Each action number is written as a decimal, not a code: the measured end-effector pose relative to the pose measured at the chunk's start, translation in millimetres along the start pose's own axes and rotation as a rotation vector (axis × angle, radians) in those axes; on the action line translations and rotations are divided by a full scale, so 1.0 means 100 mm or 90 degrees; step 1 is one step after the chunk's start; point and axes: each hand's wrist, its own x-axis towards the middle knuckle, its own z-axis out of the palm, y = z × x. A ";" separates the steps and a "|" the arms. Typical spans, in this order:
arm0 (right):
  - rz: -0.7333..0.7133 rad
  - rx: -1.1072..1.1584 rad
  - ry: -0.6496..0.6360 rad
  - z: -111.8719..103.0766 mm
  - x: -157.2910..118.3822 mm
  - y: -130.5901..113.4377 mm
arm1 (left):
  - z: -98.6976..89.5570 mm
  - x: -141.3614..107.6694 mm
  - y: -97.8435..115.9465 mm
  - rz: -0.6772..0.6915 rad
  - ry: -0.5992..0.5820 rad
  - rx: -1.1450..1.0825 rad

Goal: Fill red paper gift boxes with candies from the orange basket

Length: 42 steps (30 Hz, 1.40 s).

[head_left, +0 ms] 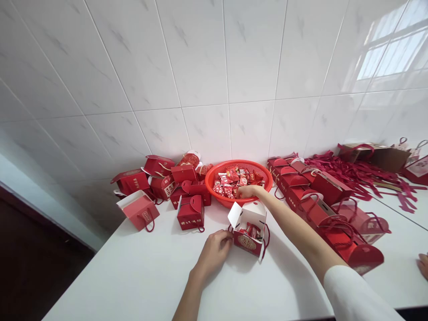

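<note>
An open red gift box [247, 241] with a white inside and red cord handles stands on the white table [150, 276]. Some red-wrapped sweets [251, 230] lie in it. My left hand [216, 252] touches the left side of this box, fingers curled by its cord. Beyond the box is a red plastic basket [210, 185] holding many wrapped sweets [242, 176]. My right hand [246, 192] reaches over the basket's front rim into the sweets; its fingertips are too hidden to show whether they hold one.
Closed red boxes [191, 213] cluster left of the basket, beside a pinkish box [138, 211]. Rows of red boxes [317, 214] run along the right. Behind them lie magenta ribbons [337, 171] and a brown carton [377, 156]. Another person's fingers [423, 264] show at the right edge.
</note>
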 end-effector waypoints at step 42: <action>-0.212 0.215 0.229 -0.29 -1.21 -0.43 | -0.01 0.03 0.04 0.028 0.055 -0.023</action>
